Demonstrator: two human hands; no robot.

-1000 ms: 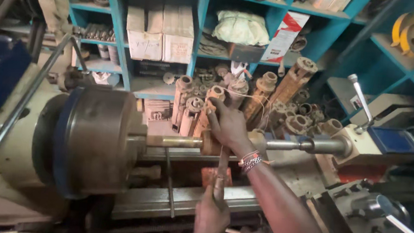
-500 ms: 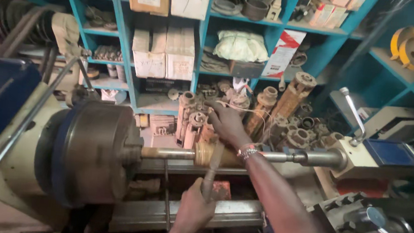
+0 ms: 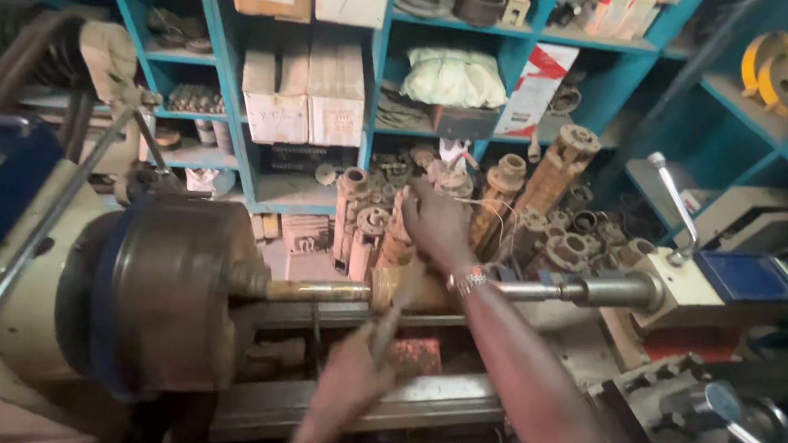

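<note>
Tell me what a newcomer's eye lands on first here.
First the big round lathe chuck at left, gripping a brass-coloured shaft that runs right toward the tailstock. Next the two hands: the right hand reaching over the shaft, the blurred left hand below it holding a slim tool. Behind stand bright blue shelves.

2 hands over the lathe, left hand (image 3: 347, 379) near, right hand (image 3: 437, 221) farther, 1 round chuck (image 3: 165, 292) at left, 1 brass-coloured shaft (image 3: 331, 292), 1 tailstock (image 3: 692, 286) at right, 4 cardboard boxes (image 3: 305, 95) on far shelves, 1 yellow wheel (image 3: 782, 70) far right
</note>
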